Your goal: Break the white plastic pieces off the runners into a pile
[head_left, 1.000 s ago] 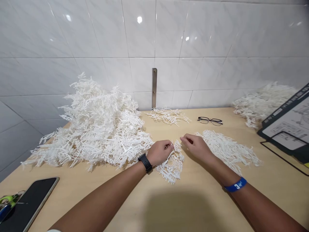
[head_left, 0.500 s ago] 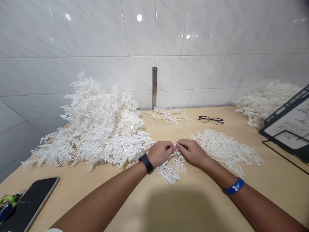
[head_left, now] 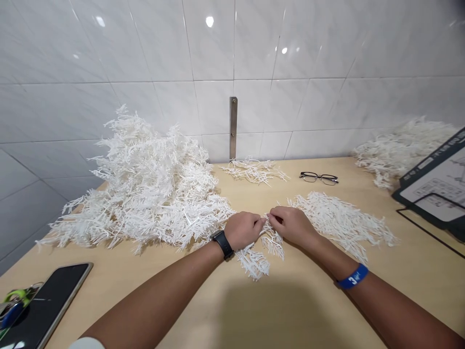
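Observation:
My left hand (head_left: pixel 244 230) and my right hand (head_left: pixel 290 224) meet over the middle of the table, fingertips pinched close together. Between them is a white branching plastic piece (head_left: pixel 272 241), its thin twigs hanging below the fingers. A second white branched cluster (head_left: pixel 253 262) lies on the wood just under my left hand. To the left rises a tall heap of white branching pieces (head_left: pixel 152 189), reaching almost to my left wrist. Beyond my right wrist spreads a flat pile of small white twigs (head_left: pixel 337 220). Exactly where each fingertip grips is too small to tell.
Thin white stems (head_left: pixel 254 170) lie near the tiled wall, with black-framed glasses (head_left: pixel 318 178) to their right. Another white pile (head_left: pixel 403 145) sits at the far right behind a dark printed bag (head_left: pixel 436 189). A phone (head_left: pixel 47 303) and keys (head_left: pixel 14 305) rest at the front left.
My fingertips have drawn slightly apart, and the hanging white twigs between them have shifted a little to the right. The piles stay as they were; the view has tilted slightly.

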A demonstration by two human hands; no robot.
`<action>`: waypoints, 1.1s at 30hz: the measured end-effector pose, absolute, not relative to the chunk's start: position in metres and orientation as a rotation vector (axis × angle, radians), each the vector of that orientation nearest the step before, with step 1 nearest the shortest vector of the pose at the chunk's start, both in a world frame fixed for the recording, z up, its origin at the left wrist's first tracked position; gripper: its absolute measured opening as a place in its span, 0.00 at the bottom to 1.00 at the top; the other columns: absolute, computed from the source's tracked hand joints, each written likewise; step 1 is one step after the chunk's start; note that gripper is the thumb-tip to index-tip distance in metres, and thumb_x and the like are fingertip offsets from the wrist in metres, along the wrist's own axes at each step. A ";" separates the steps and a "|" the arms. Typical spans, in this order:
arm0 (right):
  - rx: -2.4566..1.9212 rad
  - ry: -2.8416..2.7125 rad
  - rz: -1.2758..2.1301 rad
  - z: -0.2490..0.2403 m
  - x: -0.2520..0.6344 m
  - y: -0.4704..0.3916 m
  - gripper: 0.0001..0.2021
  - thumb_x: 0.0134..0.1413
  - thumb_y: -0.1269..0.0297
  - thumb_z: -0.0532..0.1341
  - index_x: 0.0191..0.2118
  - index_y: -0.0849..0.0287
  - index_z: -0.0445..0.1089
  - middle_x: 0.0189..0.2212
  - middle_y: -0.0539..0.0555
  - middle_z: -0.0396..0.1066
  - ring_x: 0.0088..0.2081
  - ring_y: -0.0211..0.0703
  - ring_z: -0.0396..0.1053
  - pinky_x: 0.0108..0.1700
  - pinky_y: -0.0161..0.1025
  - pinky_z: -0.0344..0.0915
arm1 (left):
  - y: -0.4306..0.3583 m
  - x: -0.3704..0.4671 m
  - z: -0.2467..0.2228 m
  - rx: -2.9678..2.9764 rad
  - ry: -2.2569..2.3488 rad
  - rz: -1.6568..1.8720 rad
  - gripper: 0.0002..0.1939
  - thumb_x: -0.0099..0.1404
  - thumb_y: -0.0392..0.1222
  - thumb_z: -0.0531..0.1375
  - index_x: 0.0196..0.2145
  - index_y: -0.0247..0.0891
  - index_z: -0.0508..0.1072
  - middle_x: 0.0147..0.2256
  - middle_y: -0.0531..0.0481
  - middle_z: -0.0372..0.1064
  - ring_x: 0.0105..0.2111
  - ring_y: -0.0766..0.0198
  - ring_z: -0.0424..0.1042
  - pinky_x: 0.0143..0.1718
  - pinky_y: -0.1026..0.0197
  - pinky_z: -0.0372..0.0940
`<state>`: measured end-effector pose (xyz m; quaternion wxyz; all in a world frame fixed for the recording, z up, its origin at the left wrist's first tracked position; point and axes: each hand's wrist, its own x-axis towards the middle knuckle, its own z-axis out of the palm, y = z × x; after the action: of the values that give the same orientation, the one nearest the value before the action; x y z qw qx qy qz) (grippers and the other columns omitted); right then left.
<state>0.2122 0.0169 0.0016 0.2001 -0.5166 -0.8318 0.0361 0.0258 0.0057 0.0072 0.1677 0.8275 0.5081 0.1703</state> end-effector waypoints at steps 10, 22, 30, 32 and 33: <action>-1.599 -2.206 0.001 -0.003 0.205 0.020 0.14 0.54 0.65 0.53 0.18 0.57 0.56 0.19 0.51 0.65 0.22 0.39 0.57 0.27 0.37 0.43 | 0.009 0.028 0.004 2.363 1.483 0.451 0.25 0.72 0.50 0.45 0.30 0.39 0.76 0.29 0.45 0.75 0.28 0.59 0.68 0.27 0.60 0.48; -1.732 -2.108 -0.037 0.005 0.200 0.021 0.13 0.53 0.66 0.53 0.19 0.58 0.61 0.19 0.52 0.66 0.22 0.38 0.55 0.27 0.38 0.41 | 0.012 0.031 0.005 2.319 1.499 0.492 0.24 0.73 0.49 0.45 0.29 0.38 0.74 0.30 0.45 0.74 0.28 0.59 0.67 0.26 0.59 0.45; -1.933 -1.803 -0.102 0.019 0.255 0.040 0.15 0.54 0.62 0.53 0.18 0.57 0.60 0.17 0.52 0.63 0.20 0.38 0.51 0.26 0.39 0.40 | 0.008 0.023 0.004 2.248 1.493 0.531 0.25 0.73 0.49 0.44 0.26 0.38 0.73 0.26 0.47 0.72 0.25 0.61 0.64 0.26 0.59 0.43; -1.945 -1.898 -0.046 0.014 0.254 0.042 0.18 0.56 0.59 0.54 0.17 0.57 0.59 0.15 0.52 0.62 0.19 0.38 0.51 0.25 0.39 0.40 | 0.010 0.023 0.004 2.236 1.506 0.546 0.25 0.73 0.51 0.44 0.27 0.38 0.73 0.27 0.47 0.72 0.25 0.61 0.65 0.26 0.59 0.44; -1.962 -1.936 -0.024 0.012 0.251 0.042 0.19 0.56 0.57 0.54 0.17 0.57 0.59 0.15 0.52 0.62 0.19 0.38 0.51 0.25 0.39 0.41 | 0.011 0.023 0.003 2.238 1.509 0.552 0.25 0.73 0.51 0.44 0.28 0.38 0.73 0.27 0.47 0.72 0.26 0.61 0.65 0.26 0.59 0.44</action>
<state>0.2514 0.0418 0.0115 0.1913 -0.6986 -0.6894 -0.0086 0.0232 0.0107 0.0033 0.1922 0.7972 0.5375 0.1967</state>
